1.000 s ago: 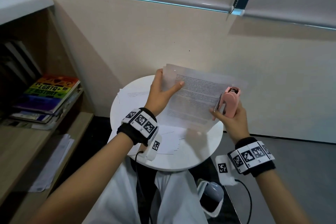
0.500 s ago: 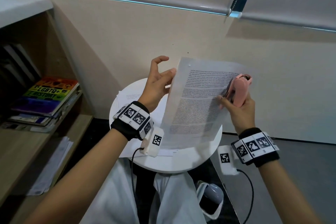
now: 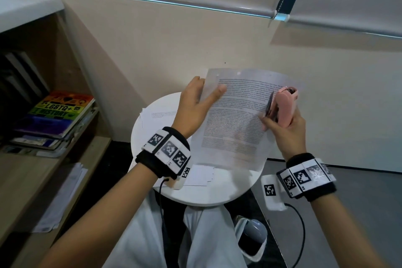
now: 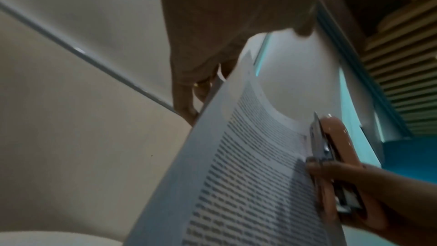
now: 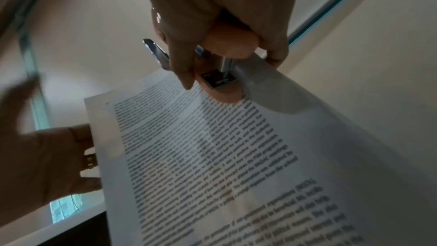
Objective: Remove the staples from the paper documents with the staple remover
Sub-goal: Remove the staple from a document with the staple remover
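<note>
I hold a printed paper document (image 3: 237, 124) up over the round white table (image 3: 217, 193). My left hand (image 3: 206, 91) pinches its upper left edge, thumb on the printed side and fingers behind. My right hand (image 3: 280, 124) grips the pink staple remover (image 3: 286, 106) at the sheet's right edge, and its thumb lies on the paper. In the left wrist view the staple remover (image 4: 331, 149) stands with its metal blade against the document (image 4: 248, 175). In the right wrist view the staple remover (image 5: 224, 66) sits over the document (image 5: 224, 156). No staple is visible.
Loose sheets (image 3: 156, 115) lie at the table's far left, and several more sheets (image 3: 200, 175) lie near its front. A wooden shelf with stacked books (image 3: 58, 113) stands on the left, with papers (image 3: 63, 196) on a lower board. A small bin (image 3: 252, 237) sits on the floor.
My left hand let go of the sheet with its fingers spread, then took hold of the upper left edge again. The document rose off the table with my right hand.
</note>
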A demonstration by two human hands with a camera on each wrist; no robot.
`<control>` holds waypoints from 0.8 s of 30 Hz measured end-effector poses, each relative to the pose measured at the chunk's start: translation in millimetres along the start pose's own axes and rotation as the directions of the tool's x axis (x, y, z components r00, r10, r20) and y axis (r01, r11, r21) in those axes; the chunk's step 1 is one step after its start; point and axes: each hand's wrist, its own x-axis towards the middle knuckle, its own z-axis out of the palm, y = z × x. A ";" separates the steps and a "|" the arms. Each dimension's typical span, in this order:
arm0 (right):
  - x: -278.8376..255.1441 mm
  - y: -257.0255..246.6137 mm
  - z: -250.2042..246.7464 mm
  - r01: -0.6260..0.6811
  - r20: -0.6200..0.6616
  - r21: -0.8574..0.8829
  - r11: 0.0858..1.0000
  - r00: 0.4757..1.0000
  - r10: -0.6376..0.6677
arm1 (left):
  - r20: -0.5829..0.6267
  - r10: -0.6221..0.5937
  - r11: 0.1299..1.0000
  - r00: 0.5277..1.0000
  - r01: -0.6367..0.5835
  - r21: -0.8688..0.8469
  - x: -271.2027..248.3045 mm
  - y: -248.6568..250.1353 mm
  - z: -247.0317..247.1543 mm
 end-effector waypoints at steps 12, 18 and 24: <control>-1.2 -9.0 0.4 0.007 0.095 0.047 0.999 0.995 -0.011 | -0.141 0.042 0.993 0.989 -0.057 -0.107 22.6 -8.5 2.1; -0.6 -7.6 5.6 0.017 0.056 0.036 0.999 0.998 -0.019 | -0.141 0.044 0.974 0.989 -0.074 -0.215 22.4 -14.9 14.0; 6.4 -3.4 8.6 -0.047 0.055 0.058 0.997 0.998 0.044 | -0.007 -0.019 0.997 1.000 0.018 -0.074 24.5 -42.4 26.6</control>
